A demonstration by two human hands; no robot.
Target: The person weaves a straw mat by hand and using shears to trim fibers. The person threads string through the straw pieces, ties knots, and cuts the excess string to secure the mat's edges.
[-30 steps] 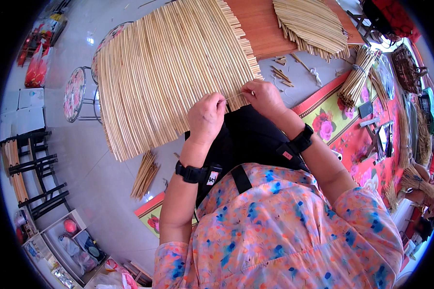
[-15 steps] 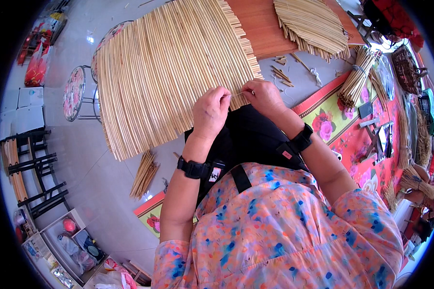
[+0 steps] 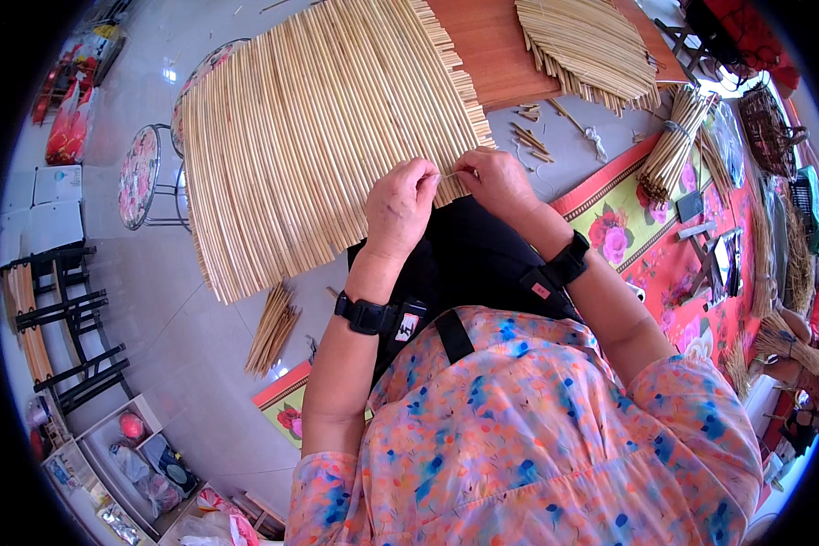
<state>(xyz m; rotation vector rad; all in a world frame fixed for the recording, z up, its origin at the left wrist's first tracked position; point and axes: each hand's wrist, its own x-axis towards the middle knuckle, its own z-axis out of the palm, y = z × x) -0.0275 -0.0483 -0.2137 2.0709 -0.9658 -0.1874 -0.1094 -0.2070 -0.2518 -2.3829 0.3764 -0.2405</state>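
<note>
A large mat of pale straw-coloured stalks (image 3: pixel 318 127), laid side by side, spreads in front of me and partly over my lap. At its near right edge, my left hand (image 3: pixel 400 200) pinches with thumb and forefinger close to the last stalks. Just to its right is my right hand (image 3: pixel 496 182), also pinching. A thin thread (image 3: pixel 448 176) runs across the short gap between the two sets of fingertips. How the thread joins the mat is hidden by my fingers.
A brown table (image 3: pixel 500 64) bears a second stalk mat (image 3: pixel 591 50). A tied stalk bundle (image 3: pixel 678 146) stands at right on red floral cloth; cut stalk pieces (image 3: pixel 532 141) lie nearby. Loose stalks (image 3: pixel 273 332) lie on the floor at left, floral stools (image 3: pixel 138 177) beyond.
My hands have shifted only slightly, my left fingertips a little nearer the right ones. Both keep their pinch, and the mat looks unmoved.
</note>
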